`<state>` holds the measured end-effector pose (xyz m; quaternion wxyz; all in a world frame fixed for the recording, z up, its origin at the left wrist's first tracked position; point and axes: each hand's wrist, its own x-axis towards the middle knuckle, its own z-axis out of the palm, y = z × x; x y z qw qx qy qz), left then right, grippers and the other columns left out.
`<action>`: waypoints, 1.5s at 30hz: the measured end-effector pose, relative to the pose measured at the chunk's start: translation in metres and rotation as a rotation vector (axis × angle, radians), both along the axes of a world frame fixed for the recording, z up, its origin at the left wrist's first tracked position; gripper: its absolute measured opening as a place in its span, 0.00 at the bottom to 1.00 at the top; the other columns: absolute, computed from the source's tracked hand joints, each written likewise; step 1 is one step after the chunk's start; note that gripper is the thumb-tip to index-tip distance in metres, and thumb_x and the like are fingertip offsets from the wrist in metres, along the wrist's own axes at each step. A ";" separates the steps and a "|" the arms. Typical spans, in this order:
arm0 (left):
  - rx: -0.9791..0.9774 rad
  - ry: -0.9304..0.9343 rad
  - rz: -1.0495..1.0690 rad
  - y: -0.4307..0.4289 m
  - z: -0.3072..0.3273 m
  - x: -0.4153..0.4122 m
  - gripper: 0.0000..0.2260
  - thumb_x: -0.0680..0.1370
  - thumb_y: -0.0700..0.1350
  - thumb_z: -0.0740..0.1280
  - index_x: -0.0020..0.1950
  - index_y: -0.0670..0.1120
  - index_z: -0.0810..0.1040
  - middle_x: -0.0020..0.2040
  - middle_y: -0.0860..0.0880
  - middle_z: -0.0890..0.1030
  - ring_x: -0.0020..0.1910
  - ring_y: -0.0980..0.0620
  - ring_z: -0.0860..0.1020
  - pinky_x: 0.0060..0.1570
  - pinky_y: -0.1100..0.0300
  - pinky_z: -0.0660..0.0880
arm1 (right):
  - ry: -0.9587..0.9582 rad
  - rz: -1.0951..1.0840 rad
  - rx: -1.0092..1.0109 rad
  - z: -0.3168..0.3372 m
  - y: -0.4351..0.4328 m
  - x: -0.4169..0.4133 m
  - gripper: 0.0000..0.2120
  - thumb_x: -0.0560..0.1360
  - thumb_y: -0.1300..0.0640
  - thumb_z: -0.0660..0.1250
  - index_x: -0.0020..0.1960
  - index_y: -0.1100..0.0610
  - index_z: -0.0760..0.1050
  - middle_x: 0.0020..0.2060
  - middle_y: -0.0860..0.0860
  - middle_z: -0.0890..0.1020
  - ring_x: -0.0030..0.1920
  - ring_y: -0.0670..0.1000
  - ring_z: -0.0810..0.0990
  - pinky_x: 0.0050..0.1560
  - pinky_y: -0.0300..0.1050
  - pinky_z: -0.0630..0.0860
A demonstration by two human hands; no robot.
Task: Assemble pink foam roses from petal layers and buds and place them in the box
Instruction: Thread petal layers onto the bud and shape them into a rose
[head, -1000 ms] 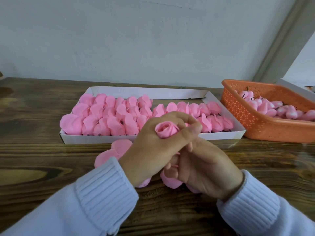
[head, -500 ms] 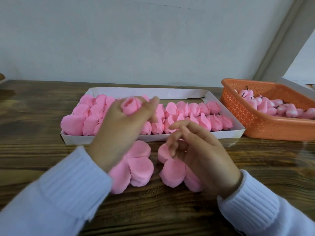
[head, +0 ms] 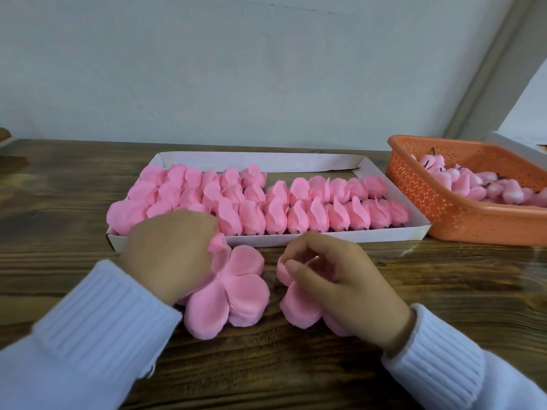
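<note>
A person seated at a wooden table (head: 444,291) works on pink foam roses, both hands low over two flat stacks of petal layers set just in front of a white cardboard box (head: 266,240). The left hand (head: 168,255) is curled, knuckles up, with its fingers closed around a small pink bud (head: 217,242) that peeks out at the fingertips; it presses down near the middle of the left petal stack (head: 236,291), apparently to seat the bud on the top layer so the petals can be wrapped around it. The right hand (head: 340,279) arches over the right petal stack (head: 299,303), thumb and fingertips drawn together at the rim of a petal (head: 284,269), seemingly pinching or peeling up one layer; how firmly it grips cannot be told.

The stacks lie side by side within easy reach, near but not touching each other, so that each hand has its own supply. The box behind them is already well filled with finished roses (head: 266,202) lying in tight rows, with a bare strip left along its far wall. To the right, an orange plastic basket (head: 444,208) holds loose buds (head: 473,184), close enough for the right hand to draw the next one.

Both wrists, in ribbed pale sleeves (head: 97,327), rest low toward the table, which likely steadies the fine finger work. The rose in hand is not yet formed.
</note>
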<state>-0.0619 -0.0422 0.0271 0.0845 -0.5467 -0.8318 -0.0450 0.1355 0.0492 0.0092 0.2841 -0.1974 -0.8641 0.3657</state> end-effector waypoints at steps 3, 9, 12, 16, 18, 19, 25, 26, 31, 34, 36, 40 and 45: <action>-0.013 0.020 -0.013 0.002 -0.004 -0.002 0.08 0.78 0.51 0.57 0.40 0.52 0.70 0.35 0.54 0.70 0.37 0.51 0.74 0.37 0.58 0.74 | -0.019 0.003 0.011 0.000 0.000 0.000 0.04 0.73 0.58 0.66 0.44 0.55 0.80 0.39 0.48 0.83 0.42 0.45 0.80 0.46 0.39 0.75; -0.039 0.054 0.036 0.006 -0.009 0.002 0.05 0.78 0.47 0.60 0.44 0.50 0.73 0.42 0.51 0.76 0.42 0.49 0.77 0.37 0.60 0.69 | -0.015 0.002 0.026 0.001 0.000 0.000 0.05 0.72 0.58 0.65 0.44 0.55 0.80 0.38 0.47 0.83 0.41 0.44 0.79 0.45 0.35 0.73; -0.095 0.127 0.045 0.005 -0.008 0.004 0.08 0.80 0.52 0.56 0.47 0.53 0.73 0.43 0.54 0.74 0.42 0.53 0.75 0.37 0.61 0.69 | -0.024 -0.002 0.035 0.001 0.000 0.000 0.03 0.74 0.61 0.67 0.44 0.56 0.80 0.39 0.47 0.83 0.42 0.45 0.79 0.46 0.37 0.74; -0.108 0.190 0.068 0.005 -0.006 0.009 0.08 0.80 0.53 0.54 0.52 0.53 0.71 0.46 0.55 0.72 0.44 0.54 0.73 0.38 0.61 0.69 | -0.034 -0.010 0.038 0.001 0.000 0.000 0.04 0.75 0.64 0.68 0.44 0.56 0.80 0.39 0.48 0.83 0.42 0.45 0.80 0.47 0.38 0.74; -0.093 0.195 0.088 0.005 -0.005 0.015 0.08 0.80 0.52 0.55 0.53 0.53 0.71 0.44 0.54 0.71 0.42 0.54 0.71 0.31 0.64 0.63 | -0.037 -0.011 0.038 0.001 0.000 0.000 0.04 0.75 0.64 0.68 0.45 0.56 0.80 0.39 0.48 0.83 0.42 0.45 0.80 0.47 0.39 0.75; -0.088 0.188 0.109 0.005 -0.004 0.018 0.08 0.80 0.52 0.56 0.54 0.52 0.71 0.43 0.54 0.69 0.41 0.54 0.69 0.28 0.64 0.58 | -0.038 -0.011 0.037 0.001 0.000 0.000 0.04 0.75 0.64 0.68 0.45 0.56 0.80 0.39 0.48 0.83 0.43 0.46 0.80 0.47 0.40 0.75; -0.064 0.163 0.129 0.001 -0.002 0.021 0.04 0.80 0.47 0.58 0.46 0.52 0.66 0.38 0.54 0.64 0.41 0.52 0.71 0.36 0.60 0.63 | -0.039 -0.010 0.049 0.001 0.000 0.000 0.05 0.74 0.64 0.68 0.44 0.56 0.80 0.39 0.48 0.83 0.43 0.45 0.80 0.48 0.41 0.75; -0.057 0.153 0.132 0.001 -0.002 0.021 0.05 0.80 0.47 0.58 0.44 0.52 0.65 0.37 0.54 0.63 0.41 0.52 0.71 0.36 0.60 0.63 | -0.039 -0.008 0.051 0.000 0.000 0.000 0.05 0.74 0.64 0.68 0.44 0.56 0.80 0.39 0.48 0.83 0.43 0.45 0.80 0.48 0.40 0.75; 0.001 0.123 0.160 0.002 -0.002 0.021 0.11 0.78 0.47 0.60 0.36 0.50 0.64 0.35 0.54 0.64 0.37 0.51 0.71 0.32 0.62 0.61 | -0.043 -0.006 0.053 0.001 0.000 -0.001 0.05 0.75 0.64 0.68 0.44 0.55 0.80 0.40 0.47 0.83 0.44 0.45 0.80 0.48 0.41 0.75; 0.032 0.042 0.148 0.004 -0.003 0.019 0.06 0.77 0.47 0.61 0.41 0.50 0.70 0.36 0.53 0.70 0.37 0.52 0.74 0.31 0.61 0.63 | -0.043 -0.008 0.048 0.000 0.000 0.000 0.04 0.75 0.63 0.68 0.44 0.55 0.80 0.40 0.48 0.83 0.43 0.46 0.80 0.48 0.43 0.75; 0.059 0.004 0.147 0.004 -0.003 0.018 0.03 0.77 0.47 0.62 0.43 0.50 0.71 0.36 0.53 0.71 0.38 0.51 0.75 0.32 0.61 0.64 | -0.043 -0.007 0.047 0.000 0.000 0.000 0.04 0.75 0.63 0.68 0.44 0.55 0.80 0.40 0.48 0.83 0.43 0.46 0.80 0.48 0.44 0.75; 0.125 -0.074 0.101 0.003 -0.002 0.011 0.04 0.76 0.48 0.62 0.50 0.50 0.74 0.40 0.53 0.74 0.42 0.49 0.76 0.38 0.57 0.72 | -0.042 -0.006 0.052 0.000 0.001 0.000 0.04 0.75 0.63 0.68 0.45 0.55 0.80 0.40 0.48 0.83 0.43 0.46 0.80 0.48 0.42 0.75; 0.366 -0.305 -0.027 0.000 0.012 0.017 0.07 0.74 0.46 0.69 0.51 0.53 0.78 0.40 0.57 0.77 0.42 0.54 0.74 0.34 0.64 0.66 | 0.101 -0.046 -0.040 -0.001 0.000 -0.002 0.06 0.72 0.59 0.65 0.47 0.51 0.77 0.41 0.44 0.82 0.44 0.45 0.80 0.45 0.37 0.75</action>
